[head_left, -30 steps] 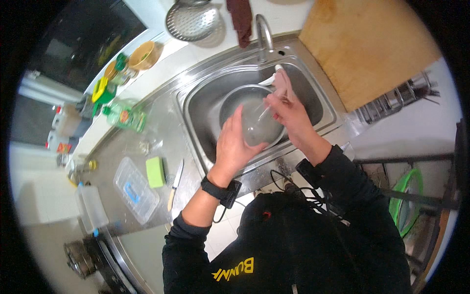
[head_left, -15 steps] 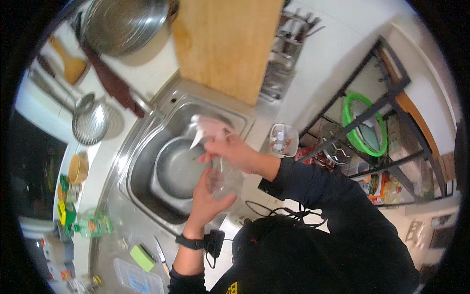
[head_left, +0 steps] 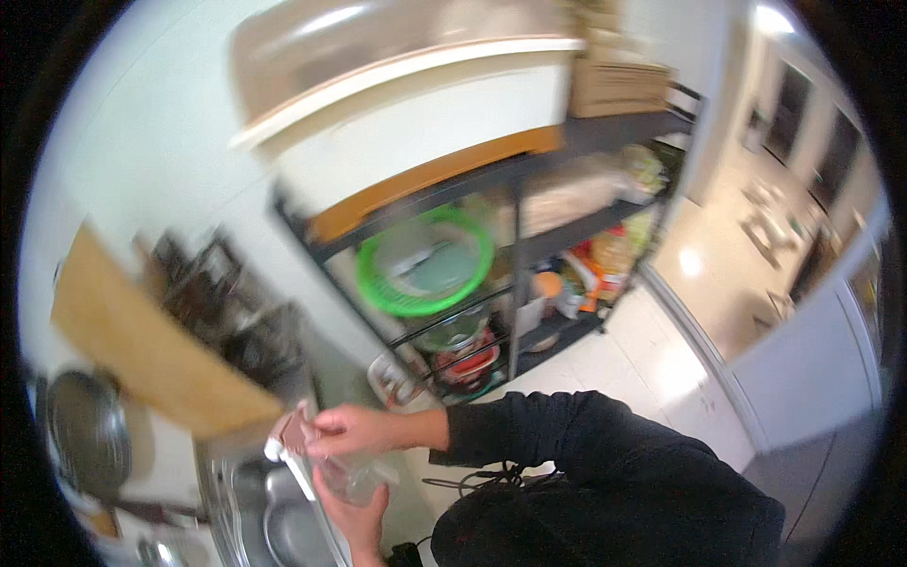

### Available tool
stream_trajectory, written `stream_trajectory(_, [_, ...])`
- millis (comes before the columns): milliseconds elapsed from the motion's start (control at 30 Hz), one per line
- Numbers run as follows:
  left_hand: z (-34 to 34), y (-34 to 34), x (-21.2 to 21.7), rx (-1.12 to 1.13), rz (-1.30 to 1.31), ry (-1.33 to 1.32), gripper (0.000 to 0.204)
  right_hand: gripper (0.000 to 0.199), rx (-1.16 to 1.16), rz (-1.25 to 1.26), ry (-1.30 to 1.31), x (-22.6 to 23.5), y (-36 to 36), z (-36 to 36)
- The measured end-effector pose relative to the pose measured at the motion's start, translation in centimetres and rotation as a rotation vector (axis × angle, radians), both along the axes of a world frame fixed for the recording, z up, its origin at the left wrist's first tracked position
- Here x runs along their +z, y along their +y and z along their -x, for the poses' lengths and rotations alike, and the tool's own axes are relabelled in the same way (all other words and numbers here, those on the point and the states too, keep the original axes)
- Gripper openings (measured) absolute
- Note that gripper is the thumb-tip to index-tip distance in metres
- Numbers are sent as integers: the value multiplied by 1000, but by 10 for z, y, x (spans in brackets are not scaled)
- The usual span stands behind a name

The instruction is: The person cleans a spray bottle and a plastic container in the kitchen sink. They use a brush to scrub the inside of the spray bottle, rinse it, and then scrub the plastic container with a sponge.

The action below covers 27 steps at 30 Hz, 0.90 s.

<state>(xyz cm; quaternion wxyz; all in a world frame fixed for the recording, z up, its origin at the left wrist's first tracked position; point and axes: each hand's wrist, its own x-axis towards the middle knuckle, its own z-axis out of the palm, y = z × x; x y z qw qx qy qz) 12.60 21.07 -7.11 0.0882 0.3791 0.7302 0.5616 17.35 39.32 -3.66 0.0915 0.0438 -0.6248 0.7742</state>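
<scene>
My left hand (head_left: 356, 518) comes up from the lower edge and grips a clear glass (head_left: 351, 478) from below, over the right rim of the steel sink (head_left: 248, 515). My right hand (head_left: 351, 430) reaches in from the right above the glass, fingers closed on a small pale and brownish scrubbing thing (head_left: 291, 437); blur hides what it is exactly. The two hands are close together with the glass between them. My dark sleeve (head_left: 529, 435) covers the right forearm.
A wooden cutting board (head_left: 142, 354) leans at the left beside a dish rack (head_left: 231, 317). A black metal shelf unit (head_left: 515, 274) holds a green colander (head_left: 425, 265), jars and packages. A steel bowl (head_left: 85, 430) sits far left. Tiled floor (head_left: 718, 283) extends right.
The view has swung to the right, from looking down into the sink toward the shelf unit and floor. Both hands stay together on the glass, now low at the left.
</scene>
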Motion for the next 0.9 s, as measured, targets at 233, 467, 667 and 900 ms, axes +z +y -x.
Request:
stream_trajectory(233, [-54, 99, -4, -529, 3, -43, 97, 34, -564, 147, 238, -7, 58, -127])
stream_trajectory(467, [-113, 141, -44, -892, 23, -178, 97, 47, -830, 47, 107, -8, 40, -236])
stream_trajectory(667, [-161, 153, -42, -1044, 30, -80, 95, 61, -1097, -15, -81, -9, 19, -289])
stream_trajectory(900, [-237, 190, -40, -1234, -4, -102, 98, 53, -1374, -572, -180, 3, 35, -382])
